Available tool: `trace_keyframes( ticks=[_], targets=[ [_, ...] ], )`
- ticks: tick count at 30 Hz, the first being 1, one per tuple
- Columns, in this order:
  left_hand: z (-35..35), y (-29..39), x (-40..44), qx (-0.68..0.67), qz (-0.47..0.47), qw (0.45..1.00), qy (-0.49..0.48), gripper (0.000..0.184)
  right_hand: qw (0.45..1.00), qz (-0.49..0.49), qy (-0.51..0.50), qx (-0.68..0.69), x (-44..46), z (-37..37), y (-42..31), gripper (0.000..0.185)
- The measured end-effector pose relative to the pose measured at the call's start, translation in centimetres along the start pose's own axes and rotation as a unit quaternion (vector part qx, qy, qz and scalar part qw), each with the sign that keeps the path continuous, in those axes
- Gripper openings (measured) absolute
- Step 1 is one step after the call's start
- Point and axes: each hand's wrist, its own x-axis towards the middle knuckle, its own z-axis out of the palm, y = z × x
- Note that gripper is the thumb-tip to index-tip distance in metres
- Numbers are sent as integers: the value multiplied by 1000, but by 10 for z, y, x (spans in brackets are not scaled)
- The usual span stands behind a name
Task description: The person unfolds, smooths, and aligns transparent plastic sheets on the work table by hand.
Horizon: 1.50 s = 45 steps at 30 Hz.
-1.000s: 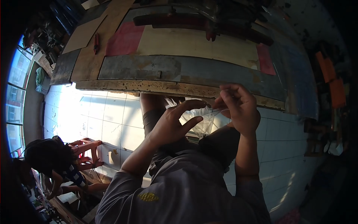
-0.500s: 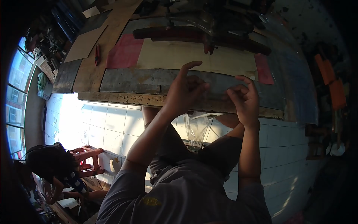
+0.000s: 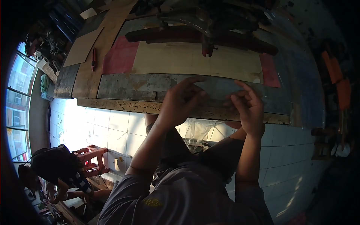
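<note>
A clear plastic film, perhaps a bag, hangs below the near edge of the bench between my knees. My left hand is above that edge with thumb and fingers pinched together at the film's upper left. Facing it, my right hand pinches at the upper right, its index finger raised. The film is so transparent that its top edge between the hands barely shows. Beyond my hands lies a pale yellow sheet with red pieces at its ends, under a dark metal clamp bar.
A red cutter lies on the wooden board at left, near a brown cardboard sheet. Clear plastic sheeting drapes over the bench's right end. At lower left another person bends beside a red stool.
Both hands sit slightly lower in view, and my left index finger has lowered. The bench has shifted slightly with the camera. The hanging film has swung a little.
</note>
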Motion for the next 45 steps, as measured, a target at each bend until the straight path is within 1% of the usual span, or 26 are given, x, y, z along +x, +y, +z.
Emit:
trace_keyframes(
  ticks=[2, 5, 8, 14, 18, 20, 23, 26, 27, 29, 31, 32, 35, 38, 41, 44, 45],
  targets=[
    [-1, 1, 1, -46, -4, 999, -13, 41, 1000, -6, -11, 12, 1, -3, 3, 36],
    [-2, 1, 1, -51, 1, 999, -19, 39, 999, -1, -22, 28, 3, -6, 4, 32],
    [-3, -3, 2, -94, -6, 995, -22, 39, 998, 13, -25, 47, 5, -6, 4, 31],
    [-3, -1, 2, -95, -20, 995, -12, 39, 999, 34, -24, 32, 4, -6, 1, 30],
    [-4, -1, 3, -50, 1, 999, 2, 39, 999, 25, -29, 15, 4, -6, 1, 31],
    [-5, 0, 4, -12, 11, 1000, 7, 39, 999, 23, -32, 25, 5, -8, 3, 33],
    [-4, -7, 6, -79, 15, 997, 17, 39, 999, 4, -41, 21, 5, -5, 2, 38],
    [-3, -6, 5, -66, 42, 996, 36, 40, 998, -25, -51, -6, 5, 1, 4, 44],
    [-2, -5, 4, -79, 35, 996, 38, 43, 998, -36, -54, -18, 4, 2, 5, 46],
    [-2, -4, 2, -106, 25, 993, 40, 47, 998, -32, -38, -26, 4, 3, 7, 46],
    [-4, -5, 0, -102, 32, 994, 20, 51, 998, -39, -25, -35, 5, 3, 8, 46],
    [-5, -5, 0, -100, 39, 994, 10, 53, 998, -47, -21, -40, 5, 3, 10, 45],
    [-5, -8, -2, -2, 72, 997, -9, 55, 998, -63, 7, -26, 5, 4, 10, 41],
    [0, -7, -5, 82, 97, 992, -6, 53, 996, -82, 21, 5, 3, 4, 16, 39],
    [-2, -13, -6, -2, 126, 992, -3, 56, 993, -114, 9, -3, -6, 5, 10, 36],
    [-6, -3, -20, -57, 167, 984, 38, 60, 991, -133, -9, 3, -13, 11, 6, 33],
    [-8, 8, -26, -41, 191, 980, 44, 61, 991, -132, -15, 13, -16, 15, 4, 33]
  ],
)
